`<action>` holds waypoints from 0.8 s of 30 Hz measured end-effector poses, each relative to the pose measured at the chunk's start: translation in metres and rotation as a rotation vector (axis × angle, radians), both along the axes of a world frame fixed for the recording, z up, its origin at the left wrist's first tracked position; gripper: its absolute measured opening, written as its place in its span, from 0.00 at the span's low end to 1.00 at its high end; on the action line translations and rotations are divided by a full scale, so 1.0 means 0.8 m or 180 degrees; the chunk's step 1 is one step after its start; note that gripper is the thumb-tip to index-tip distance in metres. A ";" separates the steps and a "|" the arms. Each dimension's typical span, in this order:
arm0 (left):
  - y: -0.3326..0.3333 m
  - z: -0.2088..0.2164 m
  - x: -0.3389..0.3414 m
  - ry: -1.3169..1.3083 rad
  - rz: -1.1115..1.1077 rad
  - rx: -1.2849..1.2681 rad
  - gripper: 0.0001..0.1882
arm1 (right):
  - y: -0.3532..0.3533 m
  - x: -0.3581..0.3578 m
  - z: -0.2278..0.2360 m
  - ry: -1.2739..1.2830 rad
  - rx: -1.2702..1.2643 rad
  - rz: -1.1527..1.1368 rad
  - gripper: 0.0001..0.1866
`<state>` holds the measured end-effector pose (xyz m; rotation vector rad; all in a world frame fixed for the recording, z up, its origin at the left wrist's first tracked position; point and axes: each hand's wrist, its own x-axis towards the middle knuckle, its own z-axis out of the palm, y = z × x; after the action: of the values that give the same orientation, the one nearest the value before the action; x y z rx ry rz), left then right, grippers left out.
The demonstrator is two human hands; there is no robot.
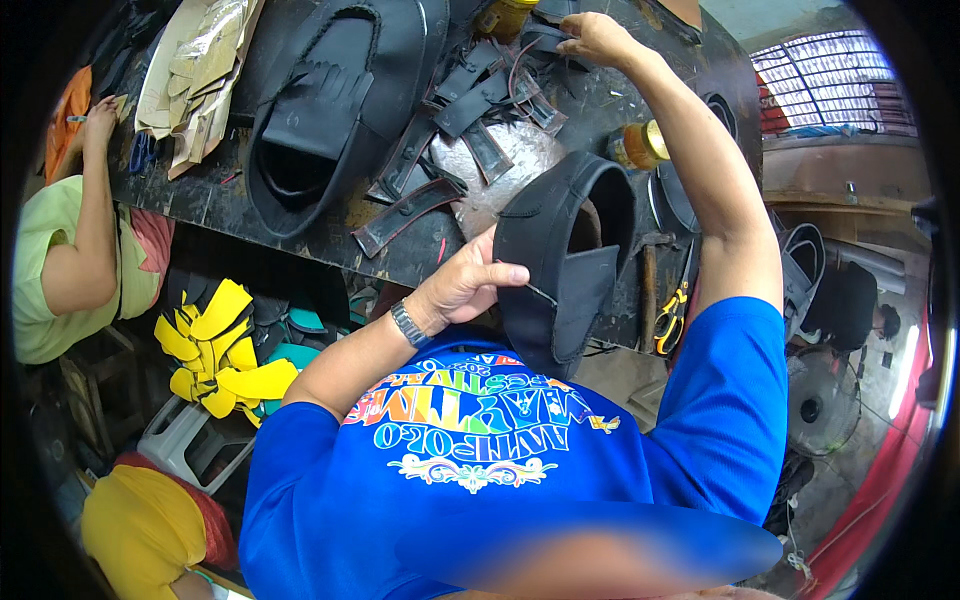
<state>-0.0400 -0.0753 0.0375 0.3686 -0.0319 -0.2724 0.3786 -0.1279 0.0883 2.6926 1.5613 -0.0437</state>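
My left hand (462, 287) grips the edge of a black leather piece (560, 320), thumb on top and the other fingers behind it. The piece has stitched seams, a rounded opening and a flap, and stands tilted at the table's near edge. My right hand (600, 40) reaches across to the far side of the table, its fingers bent in beside black strap parts; what they pinch, if anything, is too small to make out. Between my hands lies a pile of black leather straps (470, 105), partly on a clear plastic sheet (515, 160).
A large black leather piece (330, 110) and a box of cardboard scraps (195, 90) cover the table's left. A jar (637, 147), a hammer (648, 280) and yellow-handled scissors (671, 320) lie at right. Yellow cut pieces (225, 350) sit below; a co-worker's arm (95, 190) is far left.
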 end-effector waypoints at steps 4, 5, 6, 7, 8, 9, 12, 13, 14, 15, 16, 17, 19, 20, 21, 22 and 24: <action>-0.008 -0.014 -0.015 0.0240 -0.0579 -0.0002 0.24 | 0.014 0.017 -0.030 -0.0074 -0.0480 -0.0198 0.22; -0.013 -0.016 -0.017 0.0374 -0.0613 0.0023 0.22 | 0.014 0.018 -0.033 0.0124 -0.0574 -0.0241 0.26; -0.017 -0.018 -0.019 0.0640 -0.0708 0.0187 0.21 | 0.013 0.017 -0.034 0.0272 -0.0518 -0.0226 0.27; -0.019 -0.018 -0.019 0.0561 -0.0690 0.0100 0.21 | 0.012 0.016 -0.031 0.0419 -0.0456 -0.0218 0.28; -0.021 -0.017 -0.019 0.0456 -0.0619 -0.0095 0.20 | 0.010 0.013 -0.027 0.0567 -0.0389 -0.0212 0.29; -0.020 -0.016 -0.017 0.0460 -0.0595 -0.0161 0.19 | 0.006 0.009 -0.017 0.0855 -0.0171 -0.0302 0.30; -0.013 -0.009 -0.009 0.0470 -0.0449 -0.0132 0.17 | -0.012 -0.018 0.030 0.1196 0.0735 -0.0429 0.11; -0.010 -0.006 -0.006 0.0491 -0.0408 -0.0091 0.15 | -0.024 -0.036 0.051 0.1563 0.1439 -0.0735 0.11; -0.007 -0.002 -0.003 0.0484 -0.0360 -0.0083 0.14 | -0.036 -0.054 0.075 0.0980 0.1729 -0.0336 0.11; -0.002 0.001 0.000 0.0493 -0.0393 0.0029 0.13 | -0.045 -0.077 0.093 0.1363 0.2194 -0.0456 0.10; -0.004 0.005 0.002 0.0553 -0.0279 0.0172 0.15 | -0.061 -0.104 0.108 0.2493 0.2655 -0.0738 0.11; -0.006 0.009 0.002 0.0482 -0.0127 -0.0041 0.18 | -0.083 -0.132 0.124 0.2378 0.2789 -0.0737 0.14; -0.008 0.017 0.005 0.0578 0.0056 -0.0178 0.23 | -0.120 -0.187 0.144 0.2798 0.2923 -0.0366 0.18; -0.010 0.021 0.004 0.0470 0.0077 -0.0320 0.25 | -0.134 -0.219 0.137 0.2736 0.3265 -0.0416 0.15; -0.009 0.024 0.005 0.0602 0.0025 -0.0217 0.24 | -0.152 -0.245 0.142 0.3067 0.3047 -0.0562 0.15; -0.011 0.027 0.004 0.0579 0.0053 -0.0100 0.23 | -0.168 -0.266 0.148 0.3372 0.2821 -0.0683 0.16; -0.015 0.032 0.003 0.0475 0.0172 0.0137 0.22 | -0.198 -0.331 0.134 0.3400 0.3105 -0.0662 0.14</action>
<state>-0.0375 -0.0875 0.0633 0.3905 0.1304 -0.2466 0.1137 -0.2859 0.1957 3.9498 1.7403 -1.2018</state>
